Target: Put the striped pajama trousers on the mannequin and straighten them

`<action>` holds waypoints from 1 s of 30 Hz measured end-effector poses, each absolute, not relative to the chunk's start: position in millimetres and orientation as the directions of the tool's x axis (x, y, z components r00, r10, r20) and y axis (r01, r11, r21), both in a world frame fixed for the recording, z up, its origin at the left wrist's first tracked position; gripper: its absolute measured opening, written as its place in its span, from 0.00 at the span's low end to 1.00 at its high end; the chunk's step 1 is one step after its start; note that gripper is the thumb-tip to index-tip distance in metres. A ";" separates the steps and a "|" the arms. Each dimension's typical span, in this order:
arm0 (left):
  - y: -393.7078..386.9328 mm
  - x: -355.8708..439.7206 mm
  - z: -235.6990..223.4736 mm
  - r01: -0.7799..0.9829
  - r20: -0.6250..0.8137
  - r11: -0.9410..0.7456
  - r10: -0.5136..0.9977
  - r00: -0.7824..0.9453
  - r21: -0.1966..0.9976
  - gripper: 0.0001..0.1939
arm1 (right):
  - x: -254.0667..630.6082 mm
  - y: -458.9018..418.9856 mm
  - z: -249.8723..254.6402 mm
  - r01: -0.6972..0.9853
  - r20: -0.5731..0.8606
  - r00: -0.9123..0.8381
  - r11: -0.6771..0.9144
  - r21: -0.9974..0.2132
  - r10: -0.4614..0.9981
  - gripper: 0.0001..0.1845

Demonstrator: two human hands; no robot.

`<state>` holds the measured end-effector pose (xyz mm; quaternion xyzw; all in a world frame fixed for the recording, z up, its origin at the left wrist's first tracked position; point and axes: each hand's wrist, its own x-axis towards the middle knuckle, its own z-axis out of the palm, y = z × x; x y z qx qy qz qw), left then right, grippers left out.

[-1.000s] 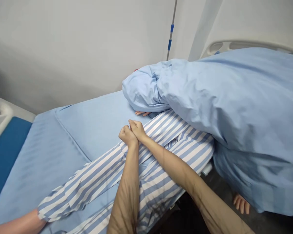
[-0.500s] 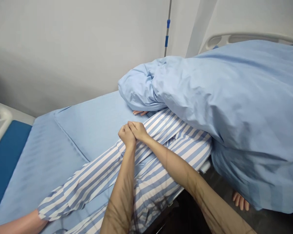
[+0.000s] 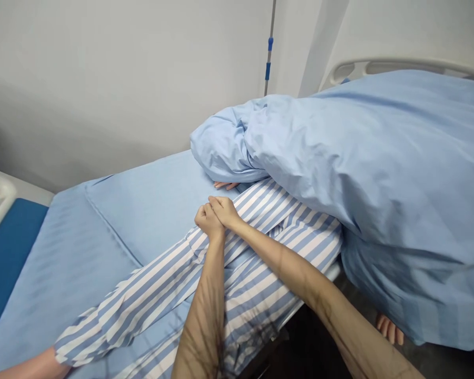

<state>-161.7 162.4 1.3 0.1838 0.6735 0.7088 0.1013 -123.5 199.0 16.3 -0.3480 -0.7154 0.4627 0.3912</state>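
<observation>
— Our left hand (image 3: 208, 221) and right hand (image 3: 225, 211) are clasped, fingers (image 3: 217, 201) curled round each other, gripping nothing, just over the striped pyjamas (image 3: 256, 284).
— Soft, limp cloth; we'd pinch it at the cuff (image 3: 63, 350).
— Yes, though the blue quilt (image 3: 339, 158) hides what lies beneath, except a small hand (image 3: 225, 185).

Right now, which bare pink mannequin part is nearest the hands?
The pink digits poking from under the bunched blue cover onto the sheet, just beyond the hands. The other pink digits show below the bed edge, farther off.
</observation>
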 end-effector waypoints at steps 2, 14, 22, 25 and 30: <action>162.5 -161.0 2.0 0.093 0.116 -0.079 0.390 -0.913 0.993 0.20 | -122.3 202.2 19.2 0.187 0.229 -0.510 0.366 -0.912 0.829 0.23; 159.8 -151.4 21.5 0.293 0.246 0.032 0.461 -0.852 0.955 0.21 | -117.9 208.6 9.6 -0.132 0.240 -0.468 0.202 -0.970 0.851 0.21; 174.5 -148.5 6.0 0.127 0.148 -0.079 0.397 -0.906 0.989 0.20 | -115.8 210.7 10.1 -0.091 0.259 -0.432 0.244 -0.966 0.864 0.21; 174.1 -151.3 1.2 0.102 0.135 -0.103 0.399 -0.907 0.989 0.20 | -114.9 210.3 15.4 0.045 0.224 -0.474 0.278 -0.960 0.851 0.21; 174.5 -151.6 1.9 0.061 0.121 -0.158 0.408 -0.905 0.985 0.19 | -109.3 214.9 25.4 0.273 0.267 -0.565 0.483 -0.832 0.781 0.20</action>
